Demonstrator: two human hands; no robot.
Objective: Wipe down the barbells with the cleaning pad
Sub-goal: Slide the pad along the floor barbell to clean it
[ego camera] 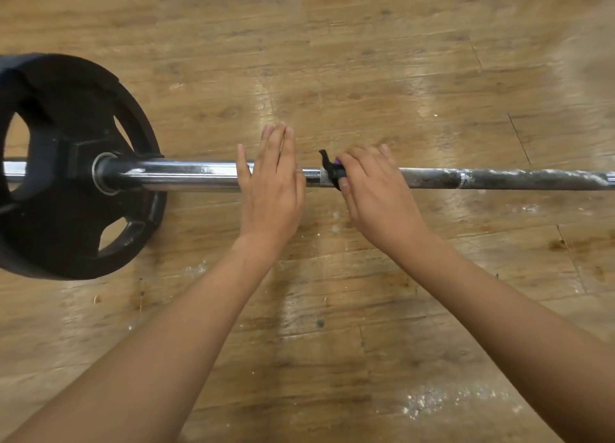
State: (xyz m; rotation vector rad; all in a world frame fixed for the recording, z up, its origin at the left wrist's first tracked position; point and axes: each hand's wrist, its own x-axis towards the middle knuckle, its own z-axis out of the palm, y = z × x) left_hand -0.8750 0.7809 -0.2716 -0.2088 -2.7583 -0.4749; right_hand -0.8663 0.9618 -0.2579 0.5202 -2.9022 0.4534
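A steel barbell [186, 174] lies across the wooden floor from left to right. A black weight plate [76, 189] is mounted on its left end. The bar's right stretch [519, 178] is dark and streaked with white chalk. My left hand [271, 192] rests flat on the shiny sleeve, fingers straight and pointing away from me. Just to its right, my right hand [376, 189] wraps a dark cleaning pad [331, 171] around the bar, thumb underneath. Only the pad's left edge and a small upturned corner show; the rest is hidden under my fingers.
The wooden plank floor [332, 59] has white chalk dust scattered near the bar and at the lower right [442, 399]. The barbell runs past the frame's right edge.
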